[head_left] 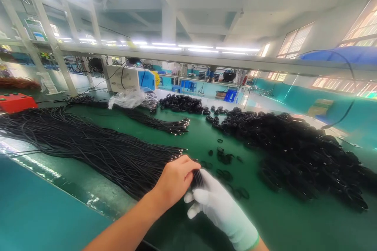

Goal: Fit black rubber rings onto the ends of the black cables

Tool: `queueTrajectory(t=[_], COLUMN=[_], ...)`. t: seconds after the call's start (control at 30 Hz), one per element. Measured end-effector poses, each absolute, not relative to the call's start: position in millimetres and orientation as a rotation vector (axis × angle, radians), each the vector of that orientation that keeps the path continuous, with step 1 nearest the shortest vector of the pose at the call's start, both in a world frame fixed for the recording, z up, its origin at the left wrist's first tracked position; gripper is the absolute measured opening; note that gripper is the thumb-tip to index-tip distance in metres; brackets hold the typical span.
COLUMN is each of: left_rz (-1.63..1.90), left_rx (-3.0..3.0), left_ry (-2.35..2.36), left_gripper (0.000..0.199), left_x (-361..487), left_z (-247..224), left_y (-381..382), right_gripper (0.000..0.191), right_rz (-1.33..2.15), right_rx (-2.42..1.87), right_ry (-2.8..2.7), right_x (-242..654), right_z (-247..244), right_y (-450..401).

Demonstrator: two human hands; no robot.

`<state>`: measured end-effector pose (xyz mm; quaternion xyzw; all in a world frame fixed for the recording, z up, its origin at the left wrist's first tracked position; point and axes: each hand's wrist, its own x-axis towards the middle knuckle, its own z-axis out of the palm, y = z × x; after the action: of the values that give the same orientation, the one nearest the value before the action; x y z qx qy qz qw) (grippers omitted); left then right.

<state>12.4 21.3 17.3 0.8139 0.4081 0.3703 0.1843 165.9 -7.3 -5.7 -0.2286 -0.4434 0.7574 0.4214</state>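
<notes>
My left hand [174,178] grasped a black bundle [197,179], apparently steadied by my right hand [219,200], whose hold I couldn't judge; cables [118,151] lay leftward.

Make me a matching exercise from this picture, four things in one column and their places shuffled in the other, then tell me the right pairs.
Things:
1. Bare left hand
2. Crumpled clear plastic bag
3. Red box with buttons
4. Large heap of black ring-shaped pieces

Places:
A. At the picture's left edge
B. On the right side of the green table
C. Next to the white-gloved right hand
D. In front of the boxy white-and-blue machine

Right pairs: 1-C, 2-D, 3-A, 4-B.
</notes>
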Motion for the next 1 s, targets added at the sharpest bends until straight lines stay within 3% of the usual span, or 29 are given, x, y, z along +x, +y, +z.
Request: queueTrajectory(t=[0.2, 0.4, 0.5, 0.57, 0.67, 0.73, 0.83, 1.0], left_rz=[1.114, 1.103, 1.015, 1.003, 1.061, 1.075, 1.038, 0.869], left_rx=[2.275, 2.122, 2.1, 2.009, 1.871, 1.868, 1.962, 2.031], left_ry=[1.262, 1.321, 1.289, 1.254, 1.292, 1.347, 1.474, 1.807], left_gripper=[0.041, 0.038, 0.026, 0.019, 0.024, 0.025, 0.027, 0.02], left_x=[16.4, 20.7, 17.1, 11.6, 1.6, -5.6, -22.5, -73.7], left_z=[7.9, 10.5, 27.5, 39.4, 48.4, 46.6, 35.3, 3.2], left_y=[15.6, 22.1, 25.9, 28.2, 32.5, 35.3, 39.7, 57.0], right_gripper=[0.06, 0.053, 0.043, 0.048, 0.061, 0.059, 0.046, 0.049], right_rz=[1.964, 1.971, 2.066, 2.131, 2.147, 2.102, 1.81, 0.728], right_rx=[-0.559, -0.538, -0.422, -0.34, -0.3, -0.341, -0.597, -1.408], right_ry=[-1.116, -1.048, -0.945, -0.874, -0.847, -0.872, -1.016, -1.141], right_x=[169.0, 165.4, 170.8, 177.0, 183.1, 184.8, 198.3, 292.8], right_z=[-7.0, -19.5, -22.9, -23.5, -20.4, -15.0, -3.2, 21.7], right_y=[-7.0, -4.2, -1.0, 0.9, 1.2, 0.8, 5.3, 4.8])
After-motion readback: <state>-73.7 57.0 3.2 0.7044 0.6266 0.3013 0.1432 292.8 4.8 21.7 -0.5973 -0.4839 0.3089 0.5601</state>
